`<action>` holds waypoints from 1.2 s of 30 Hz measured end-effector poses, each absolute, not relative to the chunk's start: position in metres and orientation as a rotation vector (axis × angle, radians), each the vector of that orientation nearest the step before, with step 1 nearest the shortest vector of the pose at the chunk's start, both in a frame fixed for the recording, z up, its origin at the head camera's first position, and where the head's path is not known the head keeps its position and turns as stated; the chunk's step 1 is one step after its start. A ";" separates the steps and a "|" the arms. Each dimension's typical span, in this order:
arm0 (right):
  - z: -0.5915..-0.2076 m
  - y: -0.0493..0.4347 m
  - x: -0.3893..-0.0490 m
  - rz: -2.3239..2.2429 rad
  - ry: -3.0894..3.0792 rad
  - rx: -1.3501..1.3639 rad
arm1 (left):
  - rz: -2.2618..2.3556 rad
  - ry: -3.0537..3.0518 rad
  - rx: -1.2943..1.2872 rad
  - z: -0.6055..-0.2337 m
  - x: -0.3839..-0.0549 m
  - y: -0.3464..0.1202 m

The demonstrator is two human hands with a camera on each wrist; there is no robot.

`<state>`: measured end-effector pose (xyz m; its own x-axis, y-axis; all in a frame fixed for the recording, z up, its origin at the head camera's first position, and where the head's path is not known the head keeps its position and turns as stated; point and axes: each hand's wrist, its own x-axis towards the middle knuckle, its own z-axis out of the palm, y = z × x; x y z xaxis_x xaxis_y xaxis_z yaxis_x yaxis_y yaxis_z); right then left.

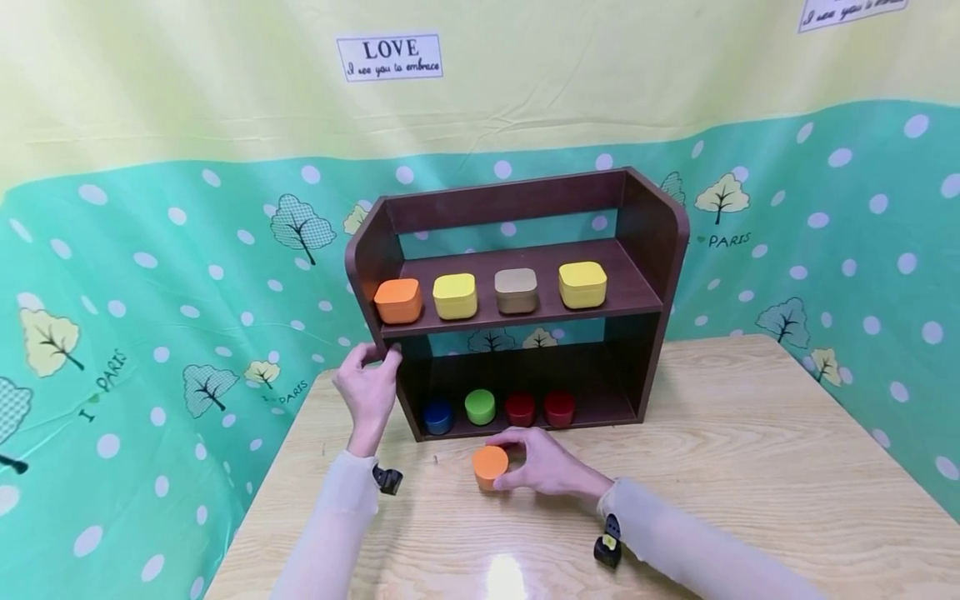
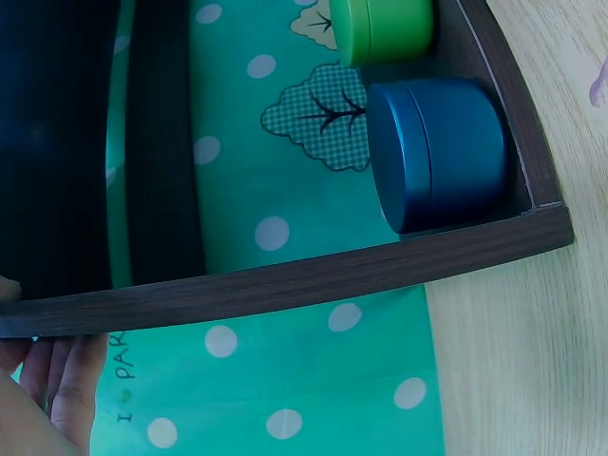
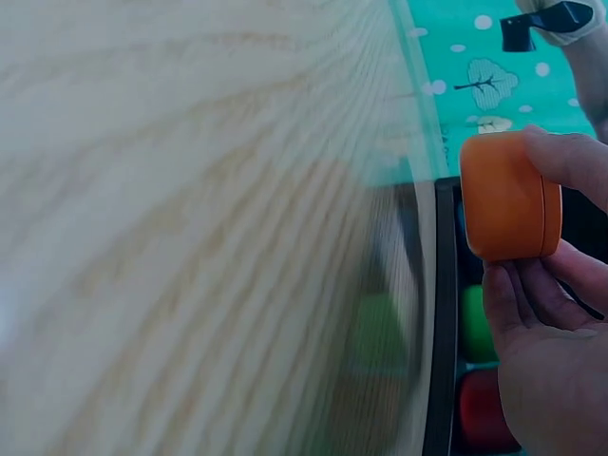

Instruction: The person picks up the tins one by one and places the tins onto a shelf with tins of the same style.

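Note:
My left hand (image 1: pixel 367 390) grips the left side panel of a dark brown two-tier shelf (image 1: pixel 663 242). In the left wrist view, the thumb lies on one face of that panel and the fingers (image 2: pixel 71 385) on the other. My right hand (image 1: pixel 549 463) holds a round orange tin (image 1: pixel 490 467) in front of the shelf, thumb on one side and fingers on the other. The right wrist view shows the orange tin (image 3: pixel 508 197) from its side. Whether it touches the table cannot be told.
Along the lower tier stand a blue tin (image 1: pixel 438 417), a green tin (image 1: pixel 480 407) and two red tins (image 1: pixel 520 409). The upper tier carries square tins: orange (image 1: pixel 399 301), two yellow (image 1: pixel 455 297) and grey-brown (image 1: pixel 516 291). A patterned curtain (image 1: pixel 225 200) hangs behind the wooden table (image 1: pixel 750 467).

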<state>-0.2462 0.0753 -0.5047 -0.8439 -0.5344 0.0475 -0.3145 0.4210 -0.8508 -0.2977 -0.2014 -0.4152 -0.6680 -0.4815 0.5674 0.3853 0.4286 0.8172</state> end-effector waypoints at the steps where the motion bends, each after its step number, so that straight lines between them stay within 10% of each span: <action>1: -0.505 0.077 -0.246 -1.389 2.454 -0.739 | -1.345 -1.868 0.081 -0.415 -0.298 -0.201; 36: -0.491 0.164 -0.251 -1.475 2.599 -0.504 | -1.355 -1.865 0.081 -0.416 -0.298 -0.201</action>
